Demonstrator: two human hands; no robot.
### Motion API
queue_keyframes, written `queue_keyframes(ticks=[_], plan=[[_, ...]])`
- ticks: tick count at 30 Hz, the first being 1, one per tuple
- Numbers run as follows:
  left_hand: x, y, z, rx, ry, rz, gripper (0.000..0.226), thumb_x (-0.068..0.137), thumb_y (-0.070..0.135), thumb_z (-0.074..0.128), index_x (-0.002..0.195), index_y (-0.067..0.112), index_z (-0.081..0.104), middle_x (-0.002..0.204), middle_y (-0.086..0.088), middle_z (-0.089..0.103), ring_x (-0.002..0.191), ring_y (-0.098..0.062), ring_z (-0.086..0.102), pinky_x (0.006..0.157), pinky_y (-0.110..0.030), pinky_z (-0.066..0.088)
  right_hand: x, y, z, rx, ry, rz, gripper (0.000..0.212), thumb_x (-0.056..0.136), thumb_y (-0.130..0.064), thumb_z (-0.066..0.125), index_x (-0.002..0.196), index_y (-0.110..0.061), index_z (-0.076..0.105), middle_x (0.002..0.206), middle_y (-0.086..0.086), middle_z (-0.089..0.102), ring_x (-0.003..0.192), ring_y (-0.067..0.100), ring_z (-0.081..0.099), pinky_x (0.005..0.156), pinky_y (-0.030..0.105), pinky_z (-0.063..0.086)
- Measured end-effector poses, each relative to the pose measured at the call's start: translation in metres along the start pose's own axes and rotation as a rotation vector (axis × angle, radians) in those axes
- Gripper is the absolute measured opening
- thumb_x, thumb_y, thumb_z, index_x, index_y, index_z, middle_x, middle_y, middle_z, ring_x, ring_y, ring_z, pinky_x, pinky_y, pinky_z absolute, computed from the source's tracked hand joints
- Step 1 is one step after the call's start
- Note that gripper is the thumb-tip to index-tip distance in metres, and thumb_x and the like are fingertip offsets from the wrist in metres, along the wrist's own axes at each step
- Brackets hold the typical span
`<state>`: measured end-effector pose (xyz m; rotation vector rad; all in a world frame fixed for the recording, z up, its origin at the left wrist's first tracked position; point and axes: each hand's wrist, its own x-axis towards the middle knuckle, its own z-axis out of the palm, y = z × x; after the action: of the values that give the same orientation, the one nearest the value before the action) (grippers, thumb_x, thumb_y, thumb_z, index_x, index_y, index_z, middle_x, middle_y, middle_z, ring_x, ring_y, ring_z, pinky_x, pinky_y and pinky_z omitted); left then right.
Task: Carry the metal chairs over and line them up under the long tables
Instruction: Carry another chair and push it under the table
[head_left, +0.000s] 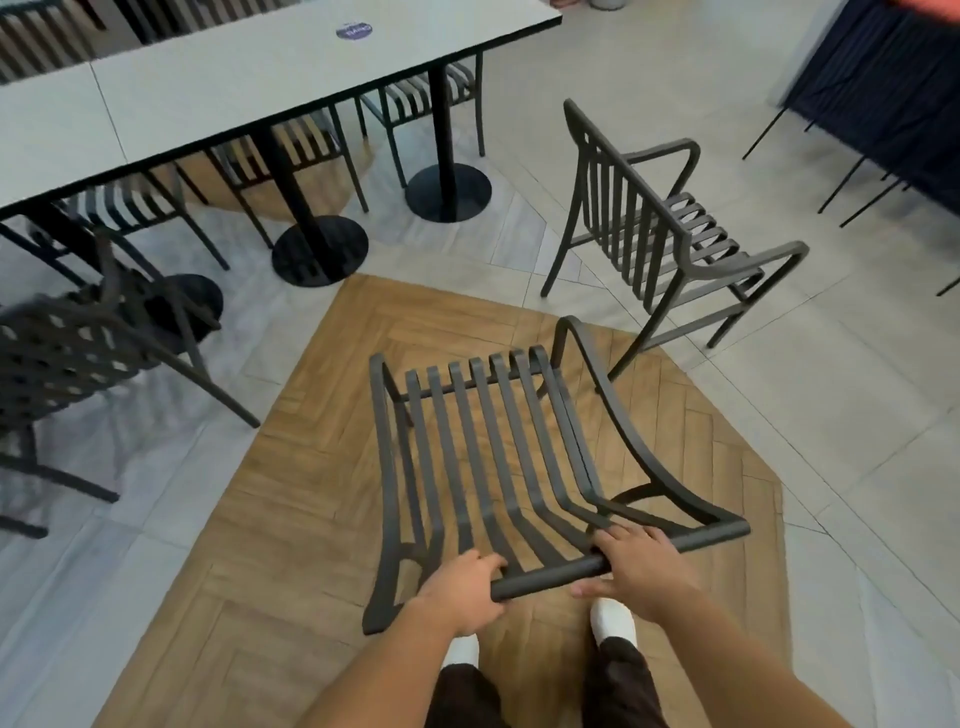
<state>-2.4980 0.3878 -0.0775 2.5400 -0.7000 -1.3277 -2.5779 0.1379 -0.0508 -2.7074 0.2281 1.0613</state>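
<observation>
left hand (462, 587) and right hand (641, 564) both grip top rail of dark slatted chair (483, 457), seat extending ahead of them.

So, counting up: six dark metal chairs in total that I can make out. One slatted chair (483, 467) sits right up front, one slatted armchair (670, 244) stands out on the open floor, three slatted chairs are tucked under the table (left (124, 202), middle (291, 150), right (426, 96)), and one lattice-back chair (67, 358) is at the left edge, a bit blurry. More slats show past the top left corner, can't count those. Two white tabletop sections, left (47, 140) and right (270, 67), butted end to end. Three round black pedestal bases: (448, 192), (319, 250), (195, 301). One purple sticker (354, 30). Two hands, left (460, 592) and right (641, 566), and two white shoes, left (461, 649) and right (613, 618).
</observation>
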Motion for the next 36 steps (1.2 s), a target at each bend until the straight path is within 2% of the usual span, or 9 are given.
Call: queue_keyframes(ticks=[3, 6, 13, 22, 26, 30, 36], plan=[[-0.005, 0.006, -0.001, -0.015, 0.022, -0.07, 0.062, 0.095, 0.032, 0.065, 0.151, 0.04, 0.042, 0.143, 0.001, 0.056, 0.126, -0.024, 0.055, 0.107, -0.041, 0.048, 0.01, 0.01, -0.003, -0.05, 0.027, -0.113, 0.042, 0.093, -0.063, 0.057, 0.125, -0.036, 0.055, 0.126, -0.01, 0.059, 0.121, 0.016, 0.054, 0.105, 0.036, 0.044], [-0.011, 0.015, 0.006, 0.005, 0.082, -0.166, 0.059, 0.096, 0.033, 0.064, 0.149, 0.049, 0.044, 0.141, 0.002, 0.06, 0.125, -0.024, 0.058, 0.104, -0.042, 0.051, 0.017, 0.02, -0.004, -0.074, 0.053, -0.216, 0.022, 0.099, -0.039, 0.058, 0.12, -0.034, 0.058, 0.116, -0.01, 0.061, 0.111, 0.015, 0.059, 0.097, 0.035, 0.05], [-0.013, 0.033, 0.015, 0.103, 0.17, -0.324, 0.057, 0.098, 0.03, 0.058, 0.147, 0.056, 0.044, 0.142, 0.003, 0.061, 0.129, -0.023, 0.057, 0.107, -0.042, 0.049, 0.03, 0.036, 0.008, -0.166, 0.07, -0.344, 0.018, 0.099, -0.025, 0.051, 0.115, -0.031, 0.058, 0.105, -0.003, 0.065, 0.098, 0.025, 0.065, 0.085, 0.045, 0.057], [-0.019, 0.058, 0.033, 0.029, 0.254, -0.368, 0.056, 0.102, 0.021, 0.051, 0.148, 0.054, 0.045, 0.141, 0.002, 0.062, 0.129, -0.024, 0.057, 0.108, -0.043, 0.047, 0.039, 0.055, 0.001, -0.244, 0.058, -0.425, 0.021, 0.098, -0.023, 0.051, 0.114, -0.032, 0.06, 0.11, -0.006, 0.066, 0.1, 0.023, 0.066, 0.087, 0.043, 0.056], [-0.022, 0.075, 0.041, -0.039, 0.272, -0.403, 0.058, 0.101, 0.021, 0.051, 0.148, 0.055, 0.042, 0.134, 0.004, 0.066, 0.122, -0.022, 0.062, 0.102, -0.041, 0.051, 0.044, 0.065, -0.012, -0.279, 0.063, -0.485, 0.02, 0.1, -0.024, 0.051, 0.115, -0.033, 0.061, 0.11, -0.007, 0.066, 0.101, 0.02, 0.066, 0.088, 0.041, 0.055], [-0.02, 0.082, 0.043, -0.078, 0.306, -0.443, 0.061, 0.101, 0.017, 0.048, 0.148, 0.055, 0.042, 0.137, 0.004, 0.064, 0.123, -0.023, 0.061, 0.1, -0.04, 0.051, 0.055, 0.065, -0.026, -0.312, 0.073, -0.539, 0.023, 0.1, -0.023, 0.05, 0.118, -0.033, 0.062, 0.111, -0.007, 0.065, 0.101, 0.019, 0.065, 0.088, 0.038, 0.056], [-0.015, 0.084, 0.035, -0.126, 0.319, -0.493, 0.064, 0.103, 0.01, 0.044, 0.148, 0.055, 0.043, 0.138, -0.001, 0.063, 0.125, -0.025, 0.058, 0.103, -0.04, 0.048, 0.072, 0.06, -0.043, -0.365, 0.056, -0.582, 0.022, 0.099, -0.022, 0.05, 0.115, -0.031, 0.063, 0.109, -0.006, 0.066, 0.098, 0.021, 0.066, 0.087, 0.041, 0.057]])
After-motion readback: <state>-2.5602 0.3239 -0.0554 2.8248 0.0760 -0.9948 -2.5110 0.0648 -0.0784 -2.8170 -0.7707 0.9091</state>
